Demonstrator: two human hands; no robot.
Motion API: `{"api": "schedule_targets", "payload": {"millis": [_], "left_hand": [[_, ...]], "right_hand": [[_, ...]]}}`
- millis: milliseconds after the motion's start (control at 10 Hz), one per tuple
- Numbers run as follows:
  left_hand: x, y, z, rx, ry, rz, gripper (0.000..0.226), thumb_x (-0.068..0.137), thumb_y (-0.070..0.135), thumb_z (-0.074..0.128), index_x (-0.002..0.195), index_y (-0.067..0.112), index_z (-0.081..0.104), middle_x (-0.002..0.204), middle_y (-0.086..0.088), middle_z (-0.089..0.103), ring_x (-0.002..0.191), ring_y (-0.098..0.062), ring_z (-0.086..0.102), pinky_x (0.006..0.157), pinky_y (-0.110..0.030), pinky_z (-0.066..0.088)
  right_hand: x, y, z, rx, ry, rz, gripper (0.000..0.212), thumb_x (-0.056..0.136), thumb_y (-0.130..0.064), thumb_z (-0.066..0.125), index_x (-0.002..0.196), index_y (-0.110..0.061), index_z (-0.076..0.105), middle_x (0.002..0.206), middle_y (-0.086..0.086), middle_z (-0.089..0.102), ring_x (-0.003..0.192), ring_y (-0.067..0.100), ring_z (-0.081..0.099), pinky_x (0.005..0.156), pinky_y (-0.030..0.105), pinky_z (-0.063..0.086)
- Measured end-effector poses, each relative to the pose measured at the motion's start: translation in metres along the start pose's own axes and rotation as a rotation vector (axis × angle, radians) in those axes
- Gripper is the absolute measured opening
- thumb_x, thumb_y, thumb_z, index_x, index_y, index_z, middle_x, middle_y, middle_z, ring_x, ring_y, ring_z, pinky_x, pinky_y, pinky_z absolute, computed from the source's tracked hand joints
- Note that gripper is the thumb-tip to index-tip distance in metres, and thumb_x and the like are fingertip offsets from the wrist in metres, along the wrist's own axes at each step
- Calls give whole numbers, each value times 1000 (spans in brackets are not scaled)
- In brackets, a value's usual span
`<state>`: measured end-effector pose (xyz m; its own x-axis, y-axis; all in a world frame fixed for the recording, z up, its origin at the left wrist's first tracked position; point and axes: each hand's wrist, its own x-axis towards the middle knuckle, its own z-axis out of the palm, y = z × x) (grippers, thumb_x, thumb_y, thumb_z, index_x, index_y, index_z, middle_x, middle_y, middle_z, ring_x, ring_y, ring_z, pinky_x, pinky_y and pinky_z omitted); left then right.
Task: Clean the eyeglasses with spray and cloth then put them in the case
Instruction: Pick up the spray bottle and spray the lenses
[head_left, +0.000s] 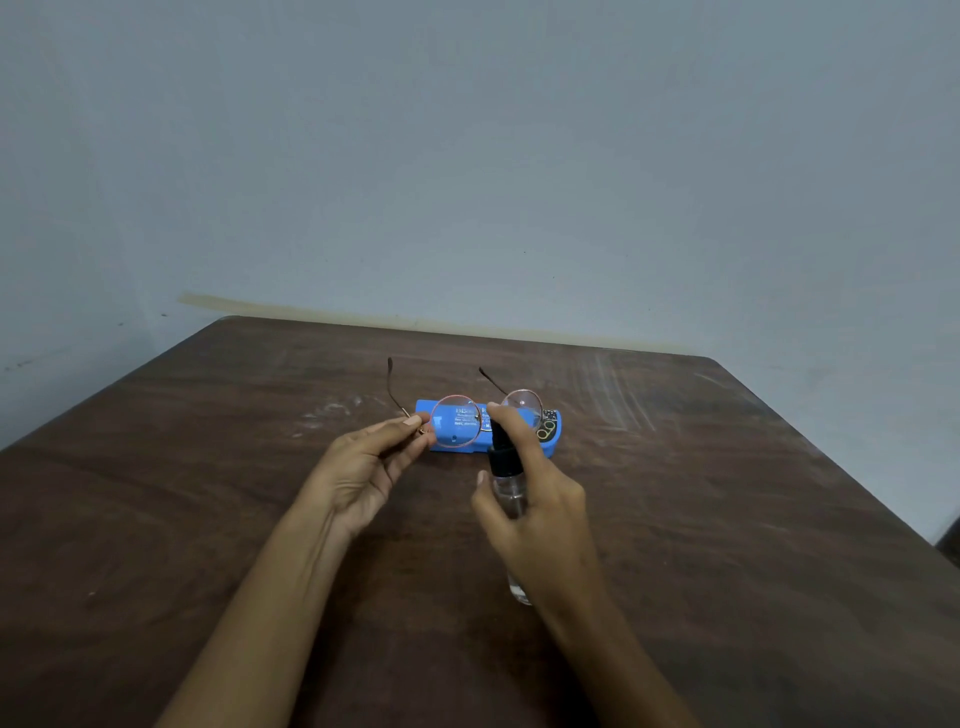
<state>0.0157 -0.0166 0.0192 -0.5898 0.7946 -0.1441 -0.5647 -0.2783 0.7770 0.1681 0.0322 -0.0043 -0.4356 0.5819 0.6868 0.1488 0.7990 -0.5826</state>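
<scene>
Round thin-rimmed eyeglasses hang in the air above the table, temples unfolded and pointing away from me. My left hand pinches them at the left hinge. A small clear spray bottle with a black pump top is gripped in my right hand, index finger on the pump, nozzle just in front of the lenses. Behind the glasses a blue case with white print lies flat on the table. I see no cloth.
The brown wooden table reaches a pale wall at the back. Its right edge runs diagonally toward me, and whitish scuff marks cross its far side.
</scene>
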Motion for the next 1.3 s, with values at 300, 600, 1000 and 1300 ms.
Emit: {"api": "schedule_targets", "payload": {"millis": [300,600,1000,1300], "left_hand": [[-4,3,1,-57,-26,-75,20,87,-5,45,78,-8,63,53,-5,67,47,-10,65,43,-10,49],[-2,3,0,-46,-28,-93,15,87,-5,45,83,-7,59,52,-6,67,47,-11,65,43,-10,49],[0,2,-3,-72,-6,-107,35,86,-7,46,58,-5,67,54,-9,67,48,-13,66,42,-12,49],[2,1,-3,-51,-24,-105,40,86,-6,45,54,-3,69,53,-8,67,48,-13,66,42,-12,50]], "right_hand": [[3,-3,4,-14,8,12,48,75,-31,46,121,-41,40,75,-14,54,57,2,45,58,16,42],[9,-2,4,6,-29,53,45,74,-21,53,113,-40,41,70,-12,54,53,2,49,57,18,43],[14,-5,5,-18,-1,-14,53,74,-17,53,118,-44,40,66,-18,49,51,0,44,56,22,44],[11,-5,6,-8,8,-15,47,75,-19,53,115,-40,41,74,-14,55,56,6,48,58,26,48]]}}
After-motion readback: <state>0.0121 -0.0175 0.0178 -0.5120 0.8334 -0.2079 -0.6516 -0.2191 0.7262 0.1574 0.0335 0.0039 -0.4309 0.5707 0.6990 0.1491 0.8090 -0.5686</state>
